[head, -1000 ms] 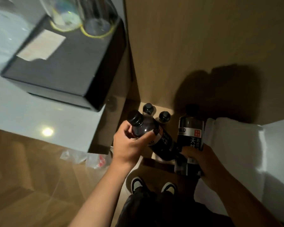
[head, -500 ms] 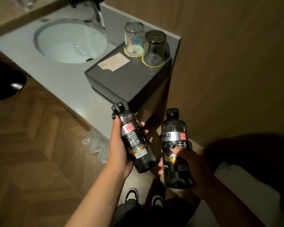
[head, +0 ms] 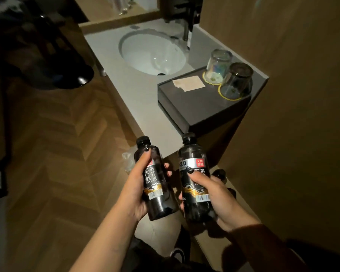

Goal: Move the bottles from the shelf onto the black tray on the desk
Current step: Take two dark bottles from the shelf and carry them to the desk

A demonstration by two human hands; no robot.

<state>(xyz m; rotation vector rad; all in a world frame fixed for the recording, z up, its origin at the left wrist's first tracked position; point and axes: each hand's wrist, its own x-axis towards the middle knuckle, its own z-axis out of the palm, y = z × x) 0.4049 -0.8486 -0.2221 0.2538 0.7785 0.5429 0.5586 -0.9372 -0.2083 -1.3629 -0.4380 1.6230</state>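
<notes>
My left hand [head: 134, 185] grips a dark bottle [head: 155, 179] with a black cap, tilted slightly left. A second dark bottle [head: 194, 173] with a silver label band is held upright in my right hand [head: 218, 195]. Both bottles hang in the air in front of the counter, below the near corner of the black tray [head: 196, 107]. The tray sits on the grey counter at the right end. Another bottle's black cap [head: 220, 174] shows low down behind my right hand, on the shelf under the counter.
Two upturned glasses [head: 230, 75] on yellow coasters occupy the tray's far corner, with a paper card [head: 188, 84] beside them. A white sink [head: 153, 52] and a tap lie beyond. A wooden wall runs along the right. Crumpled plastic [head: 129, 158] lies on the wooden floor.
Both hands have lifted the two bottles up from the low shelf towards the counter. My view has risen, so the tray, the glasses and the sink now show in full.
</notes>
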